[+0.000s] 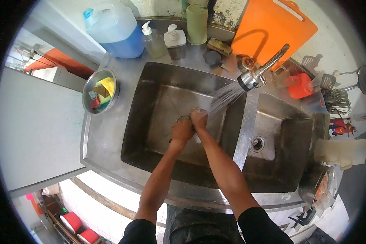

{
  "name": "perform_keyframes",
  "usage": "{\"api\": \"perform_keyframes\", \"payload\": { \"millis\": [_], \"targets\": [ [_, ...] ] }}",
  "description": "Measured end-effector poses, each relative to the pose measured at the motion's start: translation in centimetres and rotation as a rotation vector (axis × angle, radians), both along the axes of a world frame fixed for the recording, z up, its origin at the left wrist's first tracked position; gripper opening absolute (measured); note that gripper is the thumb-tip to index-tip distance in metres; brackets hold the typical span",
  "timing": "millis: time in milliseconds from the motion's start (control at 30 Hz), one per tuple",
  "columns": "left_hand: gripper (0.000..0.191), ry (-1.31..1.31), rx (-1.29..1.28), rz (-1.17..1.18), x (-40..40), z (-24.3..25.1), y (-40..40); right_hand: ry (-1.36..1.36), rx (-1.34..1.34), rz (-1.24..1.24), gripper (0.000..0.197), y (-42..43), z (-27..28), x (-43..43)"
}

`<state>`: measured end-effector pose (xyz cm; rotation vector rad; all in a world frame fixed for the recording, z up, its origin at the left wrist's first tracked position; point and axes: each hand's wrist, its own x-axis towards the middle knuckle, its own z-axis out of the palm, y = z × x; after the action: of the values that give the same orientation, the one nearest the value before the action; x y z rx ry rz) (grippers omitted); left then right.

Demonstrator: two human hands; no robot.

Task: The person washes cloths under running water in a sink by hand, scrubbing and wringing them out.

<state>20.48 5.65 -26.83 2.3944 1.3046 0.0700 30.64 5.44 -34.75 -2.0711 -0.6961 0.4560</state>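
Note:
My left hand and my right hand are close together above the floor of the large steel sink basin. The fingers of my left hand are curled around a small dark object, of which only thin edges show; I cannot tell what it is. Against it, the right hand is curled too, its fingers mostly hidden. Water sprays from a chrome spray faucet down and left towards my right hand.
A smaller basin with a drain adjoins on the right. Behind stand a jug of blue liquid, pump bottles, a green cup and an orange cutting board. A steel bowl of sponges sits left; a pot, right.

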Motion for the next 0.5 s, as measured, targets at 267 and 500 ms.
{"api": "perform_keyframes", "payload": {
  "millis": [267, 500],
  "targets": [
    [0.024, -0.044, -0.009, 0.105, -0.1, 3.2, -0.1, 0.534, -0.166, -0.135, 0.044, 1.1, 1.8, 0.5],
    [0.031, -0.188, -0.367, 0.225, -0.9, 0.4, 2.3, 0.609, 0.384, 0.121, 0.062, -1.5, 4.2, 1.0]
  ]
}}
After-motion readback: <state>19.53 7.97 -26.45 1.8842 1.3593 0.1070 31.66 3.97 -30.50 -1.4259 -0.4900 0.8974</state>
